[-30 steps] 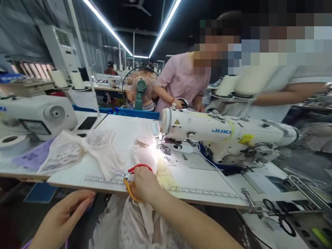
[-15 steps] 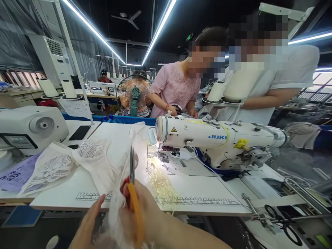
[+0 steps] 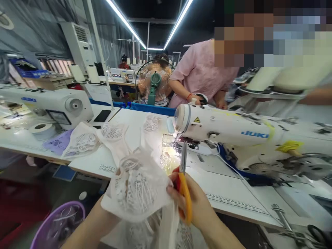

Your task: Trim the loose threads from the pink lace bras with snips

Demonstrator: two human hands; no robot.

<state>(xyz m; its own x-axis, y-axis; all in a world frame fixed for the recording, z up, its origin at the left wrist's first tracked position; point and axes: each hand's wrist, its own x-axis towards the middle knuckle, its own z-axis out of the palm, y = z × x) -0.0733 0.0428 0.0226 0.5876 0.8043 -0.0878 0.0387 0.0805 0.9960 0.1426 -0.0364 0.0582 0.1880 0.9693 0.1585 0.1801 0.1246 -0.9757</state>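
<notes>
A white lace bra (image 3: pixel 141 190) hangs stretched between my hands in front of the table edge. My left hand (image 3: pixel 107 211) is behind its left side and supports it; the fabric hides most of the fingers. My right hand (image 3: pixel 193 195) is closed round scissors (image 3: pixel 185 197) with orange handles, blades pointing up. Its thumb and finger also pinch the right edge of the bra. Past the scissors stands a white JUKI sewing machine (image 3: pixel 220 128) with its lamp lit. More white lace pieces (image 3: pixel 84 140) lie on the table to the left.
A second sewing machine (image 3: pixel 52 105) and a phone (image 3: pixel 102 116) are at the left. A purple basket (image 3: pixel 80 207) stands below the table edge. Across the table, a person in a pink top (image 3: pixel 199 72) works beside a fan (image 3: pixel 155 81); another person is at the right.
The view has swung left. The bra has been raised and spread out, with my left hand now behind it. My right hand still grips the scissors.
</notes>
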